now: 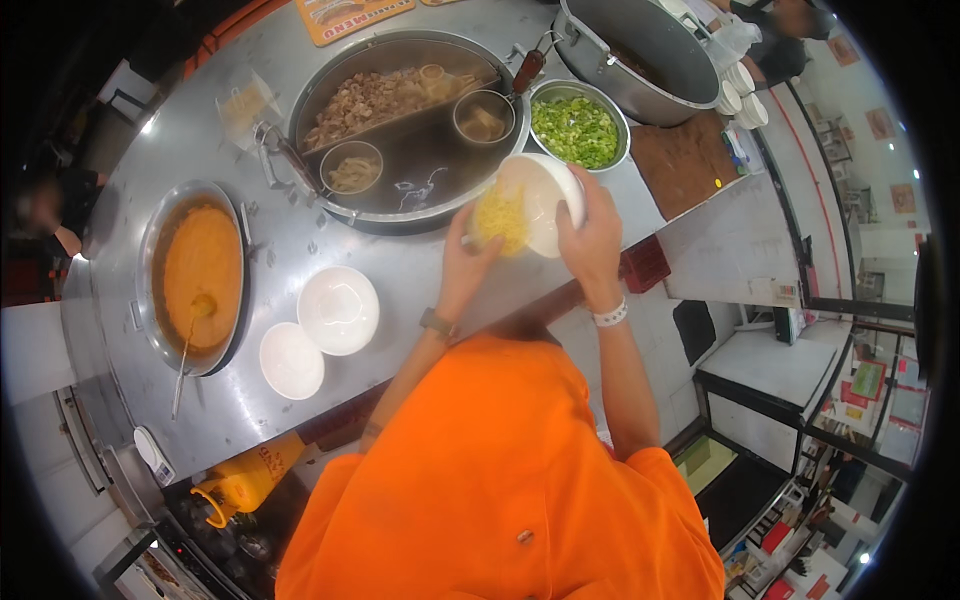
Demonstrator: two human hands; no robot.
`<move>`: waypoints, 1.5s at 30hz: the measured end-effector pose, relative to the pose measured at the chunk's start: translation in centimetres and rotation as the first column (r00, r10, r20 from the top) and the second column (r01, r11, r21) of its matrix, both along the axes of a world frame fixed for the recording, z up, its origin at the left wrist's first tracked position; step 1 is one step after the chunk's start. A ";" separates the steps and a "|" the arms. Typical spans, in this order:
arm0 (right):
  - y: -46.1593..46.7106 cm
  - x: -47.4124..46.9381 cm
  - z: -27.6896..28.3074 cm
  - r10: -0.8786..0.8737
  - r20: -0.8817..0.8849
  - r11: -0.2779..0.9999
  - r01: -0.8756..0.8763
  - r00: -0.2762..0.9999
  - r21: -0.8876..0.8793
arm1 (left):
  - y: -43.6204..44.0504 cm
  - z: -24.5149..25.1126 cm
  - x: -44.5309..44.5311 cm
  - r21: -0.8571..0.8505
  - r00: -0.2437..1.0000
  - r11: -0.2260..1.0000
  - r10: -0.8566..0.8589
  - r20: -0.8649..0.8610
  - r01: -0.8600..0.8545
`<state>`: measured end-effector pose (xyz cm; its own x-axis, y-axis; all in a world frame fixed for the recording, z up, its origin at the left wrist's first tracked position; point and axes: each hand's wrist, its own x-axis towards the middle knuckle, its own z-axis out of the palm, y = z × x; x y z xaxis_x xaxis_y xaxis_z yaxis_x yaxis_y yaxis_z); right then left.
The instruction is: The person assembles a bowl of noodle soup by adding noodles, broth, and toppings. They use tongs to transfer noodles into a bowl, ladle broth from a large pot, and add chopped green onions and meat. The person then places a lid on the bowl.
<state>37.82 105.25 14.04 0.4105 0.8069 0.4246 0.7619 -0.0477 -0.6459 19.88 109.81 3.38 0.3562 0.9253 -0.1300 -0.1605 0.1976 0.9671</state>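
My right hand (pixel 589 232) grips the rim of a white bowl (pixel 551 199), which is tilted on its side. Yellow noodles (pixel 501 219) lie at the bowl's left, by my left hand (pixel 471 251); that hand is curled round a container of them, whose shape I cannot tell. Beyond both hands stands a large divided steel pot (pixel 420 214) with chopped meat (pixel 364 101) in one half and dark broth in the other. Two strainers (pixel 351 167) with noodle-like pieces and pale pieces hang in the broth side. Chopped green onions (pixel 574 129) fill a steel bowl behind my right hand.
Two white bowls (pixel 338 310) stand on the steel table, left of my arms. Further left is a pan of orange sauce (pixel 201 262) with a ladle (pixel 180 379). A deep steel pot (pixel 637 82) and a brown board (pixel 682 165) are at the right. People stand at both far sides.
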 end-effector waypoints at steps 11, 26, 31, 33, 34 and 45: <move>-2.7 1.6 2.4 0.025 0.350 1.000 -0.024 0.936 -0.008 | 0.6 1.3 1.4 0.069 0.978 0.983 -0.159 -0.137 0.169; -5.8 1.9 0.7 0.030 0.323 0.965 -0.112 0.946 0.238 | 0.0 -1.1 2.0 0.006 0.968 0.971 -0.238 -0.083 0.240; -6.4 2.1 0.0 0.019 0.351 0.932 -0.144 0.936 0.333 | -0.6 -1.3 2.0 0.024 0.969 0.972 -0.237 0.069 0.236; -6.6 2.1 0.0 0.016 0.361 0.924 -0.152 0.932 0.351 | -0.9 -1.0 2.2 0.009 0.967 0.973 -0.228 0.116 0.229; -6.6 2.1 -0.1 0.014 0.375 0.926 -0.154 0.927 0.345 | -1.1 -0.9 2.3 -0.005 0.966 0.977 -0.211 0.152 0.214; -7.0 3.0 -0.7 0.012 0.232 0.901 -0.111 0.973 0.419 | -1.8 -0.7 3.6 -0.226 0.948 0.943 -0.182 0.261 0.244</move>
<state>40.80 98.22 13.33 0.2225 0.5481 0.8063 0.8783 0.2463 -0.4098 23.52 108.00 2.67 0.5897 0.7718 -0.2380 -0.3021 0.4841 0.8212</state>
